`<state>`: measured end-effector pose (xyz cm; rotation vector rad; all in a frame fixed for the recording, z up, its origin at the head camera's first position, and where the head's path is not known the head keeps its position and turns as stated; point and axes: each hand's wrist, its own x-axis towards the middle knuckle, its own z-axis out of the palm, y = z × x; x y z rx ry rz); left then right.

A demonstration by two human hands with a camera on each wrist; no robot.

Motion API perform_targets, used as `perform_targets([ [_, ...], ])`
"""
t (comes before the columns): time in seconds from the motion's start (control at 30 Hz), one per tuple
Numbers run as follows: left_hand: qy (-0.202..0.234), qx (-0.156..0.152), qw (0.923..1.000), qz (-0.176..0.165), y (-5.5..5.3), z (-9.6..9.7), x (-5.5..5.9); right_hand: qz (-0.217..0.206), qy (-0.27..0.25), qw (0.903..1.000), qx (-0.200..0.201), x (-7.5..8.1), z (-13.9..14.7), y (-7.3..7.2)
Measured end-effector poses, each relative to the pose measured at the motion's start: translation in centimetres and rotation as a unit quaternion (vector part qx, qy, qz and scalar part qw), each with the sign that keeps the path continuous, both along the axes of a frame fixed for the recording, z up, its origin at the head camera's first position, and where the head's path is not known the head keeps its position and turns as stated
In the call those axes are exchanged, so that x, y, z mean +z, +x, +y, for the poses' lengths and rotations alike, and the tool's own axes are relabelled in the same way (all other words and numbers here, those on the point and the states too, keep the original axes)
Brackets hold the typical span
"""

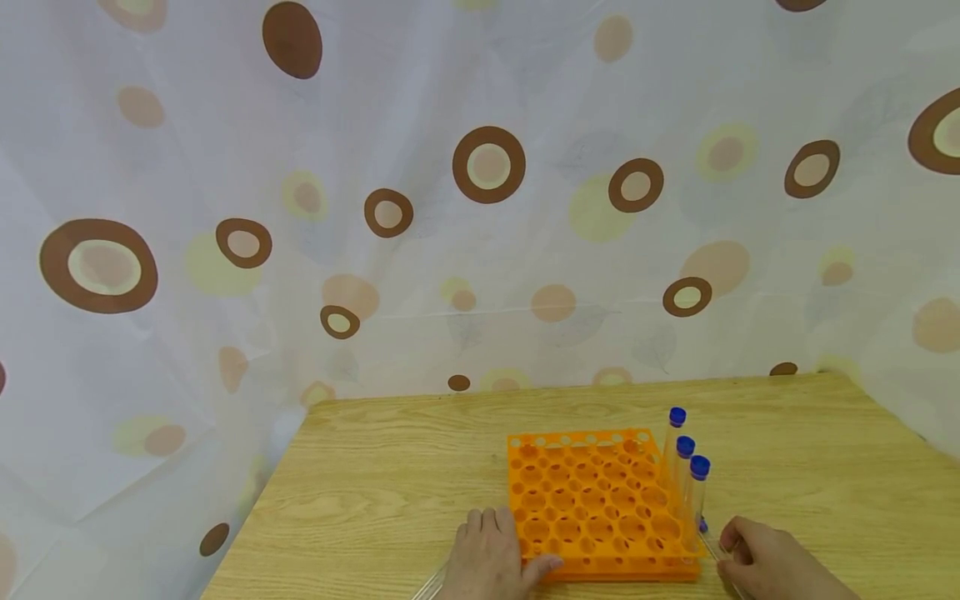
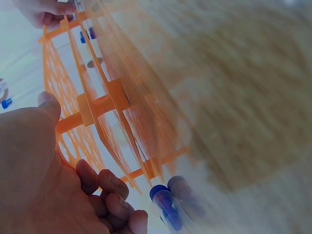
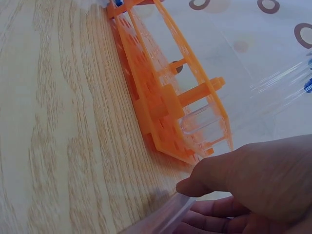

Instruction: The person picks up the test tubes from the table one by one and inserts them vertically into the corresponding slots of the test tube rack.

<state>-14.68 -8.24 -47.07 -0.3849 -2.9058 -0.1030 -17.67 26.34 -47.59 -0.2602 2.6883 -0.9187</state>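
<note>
An orange test tube rack [image 1: 588, 508] stands on the table, with several blue-capped clear test tubes [image 1: 696, 492] upright along its right side. My left hand [image 1: 487, 554] holds the rack's front left corner, fingers along the left side and thumb over the front edge. In the left wrist view, that thumb [image 2: 49, 105] touches the rack's edge. Just right of the rack, my right hand [image 1: 776, 558] pinches a slanting test tube [image 3: 168, 214] between thumb and fingers. Its blue cap [image 1: 702, 525] points away from me, beside the rack.
More clear tubes [image 1: 430, 585] lie on the wooden table [image 1: 375, 467] left of my left hand; their blue caps [image 2: 160, 192] show in the left wrist view. A patterned curtain [image 1: 420, 275] hangs behind the table and along its sides.
</note>
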Motion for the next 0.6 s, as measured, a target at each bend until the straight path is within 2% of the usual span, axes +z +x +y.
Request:
perform_targets([
  [0.2, 0.0, 0.001, 1.0, -0.002, -0.04, 0.02, -0.02, -0.021, -0.007, 0.9996, -0.016, -0.05, 0.07, -0.19],
  [0.3, 0.0, 0.001, 1.0, -0.002, 0.0, 0.03, 0.02, -0.022, -0.028, 0.9993, 0.005, 0.0, 0.51, -0.27],
  [0.43, -0.001, 0.003, 1.0, -0.005, 0.01, 0.03, 0.0, -0.032, -0.049, 0.9982, 0.015, 0.09, 0.88, -0.34],
  [0.6, -0.004, 0.005, 1.0, -0.007, -0.03, 0.05, -0.02, -0.047, -0.033, 0.9981, -0.023, 0.12, 0.62, -0.52],
])
